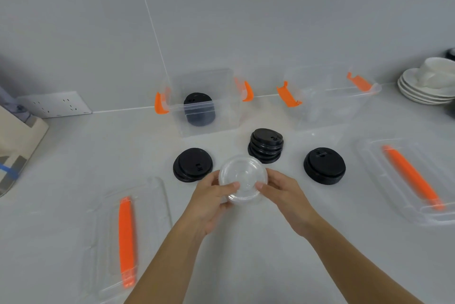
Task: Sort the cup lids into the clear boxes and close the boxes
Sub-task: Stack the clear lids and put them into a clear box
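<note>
White countertop (pixel 73 180), pale and matte, running to a grey wall (pixel 246 8). A thin white seam line (pixel 150 18) crosses the wall at a slant and comes down to the counter's far edge.

Far left, low on the wall: white socket plate (pixel 55 104) with several outlets, sitting just above the counter.

Left edge: beige bag or carton (pixel 17 141), partly cut off, grey patches and a strip of blue tape (pixel 8 171) on its near side. Contents cannot be made out.

Far right: stack of white saucers (pixel 418 93) on the counter, a white cup (pixel 437 73) resting on top, tilted. Behind it a dark object (pixel 451 53), mostly out of frame, unidentifiable.
</note>
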Demonstrator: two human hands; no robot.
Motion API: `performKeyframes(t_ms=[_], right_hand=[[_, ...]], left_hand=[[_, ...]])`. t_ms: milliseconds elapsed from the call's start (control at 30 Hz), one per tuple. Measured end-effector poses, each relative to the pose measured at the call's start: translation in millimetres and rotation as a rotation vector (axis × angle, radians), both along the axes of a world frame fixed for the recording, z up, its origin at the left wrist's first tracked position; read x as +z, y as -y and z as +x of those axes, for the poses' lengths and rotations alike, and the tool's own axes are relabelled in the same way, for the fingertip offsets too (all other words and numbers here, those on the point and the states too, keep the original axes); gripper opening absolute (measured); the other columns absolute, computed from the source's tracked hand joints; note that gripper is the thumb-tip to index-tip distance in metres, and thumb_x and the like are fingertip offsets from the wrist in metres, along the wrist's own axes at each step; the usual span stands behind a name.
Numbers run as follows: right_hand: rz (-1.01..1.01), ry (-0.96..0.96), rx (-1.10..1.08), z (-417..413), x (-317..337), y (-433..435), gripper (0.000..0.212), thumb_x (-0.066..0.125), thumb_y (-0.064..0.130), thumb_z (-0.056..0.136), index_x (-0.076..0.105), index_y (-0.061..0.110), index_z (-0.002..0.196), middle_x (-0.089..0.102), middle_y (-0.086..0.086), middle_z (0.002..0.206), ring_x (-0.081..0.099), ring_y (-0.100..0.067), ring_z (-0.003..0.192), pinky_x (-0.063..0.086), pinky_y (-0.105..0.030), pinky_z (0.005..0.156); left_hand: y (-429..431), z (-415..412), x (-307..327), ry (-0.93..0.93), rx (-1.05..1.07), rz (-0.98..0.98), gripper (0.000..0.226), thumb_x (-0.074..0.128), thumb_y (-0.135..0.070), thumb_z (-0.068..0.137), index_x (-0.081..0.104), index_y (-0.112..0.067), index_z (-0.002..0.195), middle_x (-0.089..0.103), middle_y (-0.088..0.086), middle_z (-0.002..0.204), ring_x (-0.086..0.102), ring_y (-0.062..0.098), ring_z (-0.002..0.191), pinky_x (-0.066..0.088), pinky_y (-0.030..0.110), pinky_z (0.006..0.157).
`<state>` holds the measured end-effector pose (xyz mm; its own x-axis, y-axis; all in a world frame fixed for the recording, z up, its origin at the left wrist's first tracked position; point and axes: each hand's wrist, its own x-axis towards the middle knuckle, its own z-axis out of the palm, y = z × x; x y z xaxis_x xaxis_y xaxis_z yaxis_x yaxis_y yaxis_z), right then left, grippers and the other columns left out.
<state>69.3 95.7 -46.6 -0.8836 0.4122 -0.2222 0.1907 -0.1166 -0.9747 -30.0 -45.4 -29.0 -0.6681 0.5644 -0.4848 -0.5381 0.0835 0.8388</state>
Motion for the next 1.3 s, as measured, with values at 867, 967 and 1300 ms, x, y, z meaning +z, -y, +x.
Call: performKeyframes(t_ms=[867, 967, 1300], right_hand=[[0.130, -0.245, -0.277, -44, 114, -233, 0.028, 0.065, 0.003, 0.079, 0.065, 0.008, 0.106, 0.068, -0.008, 0.103, 0.065, -0.022, 0.095, 0.053, -0.036, 0.085], [0.138, -0.227, -0.309, -54, 128, -260, 0.020, 0.064, 0.003, 0.080, 0.067, 0.014, 0.097, 0.067, -0.006, 0.097, 0.064, -0.023, 0.092, 0.053, -0.037, 0.086], [0.152, 0.045, -0.259, -85, 117, -323, 0.014, 0.053, 0.003, 0.086, 0.064, 0.003, 0.094, 0.065, -0.019, 0.100, 0.062, -0.033, 0.097, 0.048, -0.048, 0.096]], left_hand=[[-239, -53, 118, -0.264, -0.012, 0.025, 0.039, 0.066, -0.005, 0.081, 0.055, 0.007, 0.117, 0.060, 0.021, 0.110, 0.059, 0.027, 0.093, 0.059, 0.037, 0.070], [-271, -61, 129, -0.304, -0.017, 0.009, 0.023, 0.064, -0.005, 0.082, 0.058, 0.006, 0.101, 0.060, 0.015, 0.096, 0.060, 0.024, 0.085, 0.058, 0.038, 0.073], [-348, -83, 113, -0.235, -0.078, -0.205, 0.038, 0.059, -0.010, 0.086, 0.050, 0.000, 0.121, 0.054, 0.015, 0.127, 0.054, 0.029, 0.114, 0.052, 0.044, 0.088]])
